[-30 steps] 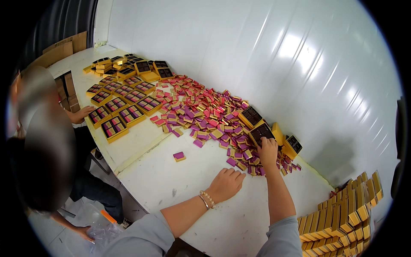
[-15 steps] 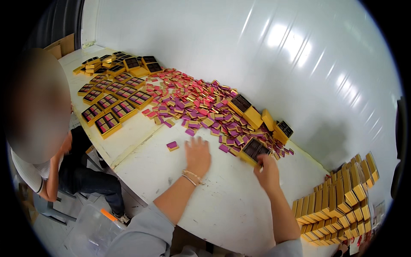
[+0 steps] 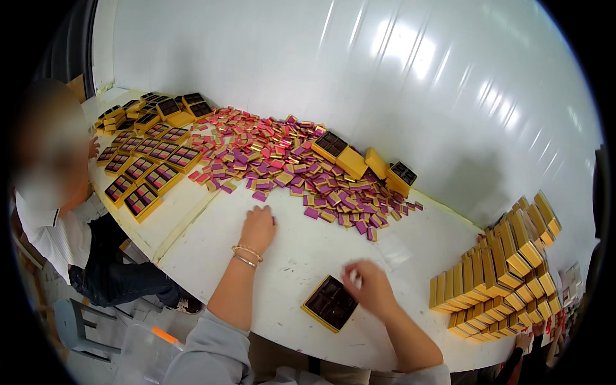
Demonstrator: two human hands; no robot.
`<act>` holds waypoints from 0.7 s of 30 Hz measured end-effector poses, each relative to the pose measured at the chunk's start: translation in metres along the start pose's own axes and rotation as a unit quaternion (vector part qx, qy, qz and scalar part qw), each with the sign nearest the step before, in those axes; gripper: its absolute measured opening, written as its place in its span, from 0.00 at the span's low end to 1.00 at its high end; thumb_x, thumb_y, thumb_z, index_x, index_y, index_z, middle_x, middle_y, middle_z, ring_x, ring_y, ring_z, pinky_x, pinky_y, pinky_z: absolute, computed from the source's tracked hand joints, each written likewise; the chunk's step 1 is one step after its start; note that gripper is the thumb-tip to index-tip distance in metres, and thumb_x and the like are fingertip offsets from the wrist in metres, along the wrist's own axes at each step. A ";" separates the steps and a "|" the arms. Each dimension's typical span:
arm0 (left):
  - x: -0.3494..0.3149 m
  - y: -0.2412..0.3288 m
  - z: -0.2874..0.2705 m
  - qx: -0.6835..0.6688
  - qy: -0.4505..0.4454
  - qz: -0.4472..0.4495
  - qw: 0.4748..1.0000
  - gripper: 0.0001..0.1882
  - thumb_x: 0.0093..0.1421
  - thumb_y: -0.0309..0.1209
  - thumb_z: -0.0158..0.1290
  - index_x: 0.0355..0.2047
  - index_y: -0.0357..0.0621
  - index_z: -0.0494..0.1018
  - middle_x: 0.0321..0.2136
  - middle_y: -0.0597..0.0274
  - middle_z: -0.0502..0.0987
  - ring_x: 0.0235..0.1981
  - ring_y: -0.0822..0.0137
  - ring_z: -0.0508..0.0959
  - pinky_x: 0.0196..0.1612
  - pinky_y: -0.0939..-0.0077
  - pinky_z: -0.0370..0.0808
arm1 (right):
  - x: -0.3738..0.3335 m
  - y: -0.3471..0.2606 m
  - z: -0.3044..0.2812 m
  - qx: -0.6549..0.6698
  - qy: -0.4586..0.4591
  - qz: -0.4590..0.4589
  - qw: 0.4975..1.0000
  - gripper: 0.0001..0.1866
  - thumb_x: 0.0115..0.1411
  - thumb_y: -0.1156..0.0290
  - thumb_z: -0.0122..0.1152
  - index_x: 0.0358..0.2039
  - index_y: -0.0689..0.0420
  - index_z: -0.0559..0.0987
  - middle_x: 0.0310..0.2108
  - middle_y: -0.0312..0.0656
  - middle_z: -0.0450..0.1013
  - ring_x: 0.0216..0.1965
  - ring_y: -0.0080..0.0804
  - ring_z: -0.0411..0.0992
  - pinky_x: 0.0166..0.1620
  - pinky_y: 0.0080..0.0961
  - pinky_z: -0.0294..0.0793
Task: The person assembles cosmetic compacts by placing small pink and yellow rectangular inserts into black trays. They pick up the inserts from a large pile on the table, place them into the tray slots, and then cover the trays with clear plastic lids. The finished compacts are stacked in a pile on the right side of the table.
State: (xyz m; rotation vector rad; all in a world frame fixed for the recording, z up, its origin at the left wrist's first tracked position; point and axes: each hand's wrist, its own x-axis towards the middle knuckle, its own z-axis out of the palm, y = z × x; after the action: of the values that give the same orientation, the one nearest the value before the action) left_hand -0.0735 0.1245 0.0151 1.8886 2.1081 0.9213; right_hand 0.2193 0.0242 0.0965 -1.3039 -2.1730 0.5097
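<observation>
My left hand [image 3: 258, 230] is curled over the table in front of the heap, with a sliver of purple showing beside its fingers. This looks like a small purple-and-gold wrapped piece [image 3: 274, 221], mostly hidden by the hand. Near the table's front edge lies a gold box with a dark divided insert [image 3: 330, 303], its compartments unfilled. My right hand [image 3: 371, 290] hovers at that box's right corner, thumb and fingers bent but apart, nothing visible between them. Beyond both hands spreads a heap of pink, purple and gold wrapped pieces [image 3: 289, 167].
Filled gold boxes [image 3: 142, 202] stand in rows at the left, with unfilled ones [image 3: 168, 108] piled behind. More boxes [image 3: 332, 144] rest on the heap. Tall stacks of gold boxes [image 3: 478, 289] rise at the right. A person [image 3: 54, 224] sits at the left.
The gold box came from the heap's edge to the table before me, and my right hand has let go of it. My left hand closed over the loose purple piece.
</observation>
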 end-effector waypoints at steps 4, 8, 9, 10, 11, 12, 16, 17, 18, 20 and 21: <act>-0.006 0.032 0.001 -0.090 -0.073 0.111 0.987 0.20 0.56 0.28 0.62 0.48 0.40 0.74 0.42 0.52 0.77 0.46 0.50 0.77 0.47 0.58 0.77 | 0.101 0.070 0.026 -0.098 0.117 -0.092 0.984 0.14 0.55 0.71 0.69 0.42 0.57 0.80 0.40 0.43 0.77 0.45 0.45 0.71 0.48 0.40 0.73; -0.007 0.029 0.015 -0.043 -0.055 0.186 0.980 0.19 0.57 0.34 0.63 0.47 0.42 0.75 0.42 0.57 0.77 0.46 0.54 0.76 0.48 0.59 0.74 | 0.145 0.099 0.057 -0.184 0.120 -0.093 0.971 0.17 0.53 0.70 0.70 0.44 0.55 0.80 0.43 0.41 0.76 0.48 0.47 0.69 0.52 0.43 0.71; -0.007 0.030 0.017 -0.036 -0.046 0.204 0.977 0.19 0.58 0.36 0.62 0.47 0.43 0.75 0.42 0.57 0.77 0.46 0.55 0.76 0.49 0.60 0.74 | 0.148 0.105 0.059 -0.197 0.118 -0.101 0.968 0.18 0.52 0.69 0.70 0.44 0.55 0.80 0.42 0.40 0.76 0.48 0.47 0.69 0.52 0.43 0.71; -0.008 0.031 0.021 -0.032 -0.036 0.220 0.974 0.19 0.58 0.37 0.62 0.47 0.43 0.76 0.42 0.58 0.76 0.47 0.56 0.75 0.49 0.61 0.73 | 0.149 0.103 0.062 -0.200 0.114 -0.113 0.967 0.17 0.52 0.69 0.70 0.44 0.55 0.80 0.42 0.40 0.76 0.47 0.47 0.69 0.52 0.42 0.71; -0.010 0.032 0.024 -0.028 -0.034 0.230 0.972 0.19 0.58 0.38 0.62 0.47 0.44 0.76 0.42 0.59 0.76 0.47 0.56 0.75 0.50 0.61 0.73 | 0.151 0.102 0.065 -0.203 0.111 -0.126 0.965 0.17 0.52 0.69 0.71 0.43 0.55 0.80 0.41 0.39 0.76 0.47 0.46 0.69 0.52 0.42 0.71; -0.011 0.031 0.026 -0.024 -0.032 0.240 0.970 0.19 0.59 0.39 0.62 0.47 0.44 0.76 0.43 0.59 0.76 0.47 0.56 0.74 0.51 0.61 0.72 | 0.152 0.100 0.067 -0.199 0.111 -0.142 0.963 0.16 0.52 0.68 0.71 0.42 0.55 0.80 0.40 0.39 0.76 0.47 0.46 0.70 0.52 0.42 0.71; -0.016 0.041 0.026 -0.003 -0.058 0.252 0.966 0.19 0.59 0.40 0.61 0.48 0.46 0.76 0.43 0.60 0.75 0.49 0.57 0.73 0.52 0.60 0.71 | 0.154 0.099 0.072 -0.195 0.096 -0.154 0.964 0.14 0.52 0.68 0.71 0.38 0.55 0.80 0.37 0.39 0.76 0.45 0.45 0.70 0.51 0.40 0.71; -0.017 0.043 0.025 -0.002 -0.059 0.254 0.965 0.19 0.59 0.40 0.61 0.47 0.46 0.76 0.43 0.60 0.75 0.48 0.57 0.74 0.52 0.60 0.71 | 0.153 0.098 0.073 -0.193 0.094 -0.155 0.964 0.13 0.52 0.68 0.71 0.37 0.55 0.79 0.36 0.40 0.76 0.44 0.45 0.71 0.50 0.39 0.71; -0.018 0.044 0.025 -0.002 -0.061 0.255 0.965 0.19 0.59 0.40 0.61 0.47 0.45 0.76 0.43 0.60 0.75 0.48 0.57 0.74 0.52 0.60 0.71 | 0.152 0.098 0.073 -0.192 0.099 -0.161 0.963 0.12 0.53 0.68 0.71 0.37 0.56 0.79 0.35 0.41 0.77 0.42 0.45 0.72 0.48 0.38 0.72; -0.020 0.046 0.023 -0.019 -0.065 0.259 0.963 0.18 0.59 0.40 0.62 0.47 0.45 0.77 0.42 0.59 0.76 0.48 0.57 0.74 0.51 0.61 0.71 | 0.146 0.093 0.072 -0.127 0.098 -0.119 0.980 0.11 0.54 0.70 0.69 0.37 0.57 0.78 0.34 0.43 0.78 0.38 0.46 0.74 0.43 0.36 0.74; -0.020 0.046 0.022 -0.029 -0.070 0.261 0.962 0.18 0.59 0.40 0.62 0.46 0.45 0.77 0.42 0.59 0.77 0.47 0.57 0.74 0.51 0.61 0.71 | 0.143 0.092 0.070 -0.064 0.094 -0.070 0.991 0.10 0.56 0.71 0.68 0.37 0.59 0.78 0.35 0.44 0.78 0.37 0.46 0.75 0.41 0.34 0.74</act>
State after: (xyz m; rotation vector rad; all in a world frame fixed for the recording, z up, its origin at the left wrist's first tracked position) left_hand -0.0196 0.1138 0.0167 2.4474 1.5072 0.8893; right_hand 0.1840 0.1903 0.0270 -1.2026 -2.1478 0.1870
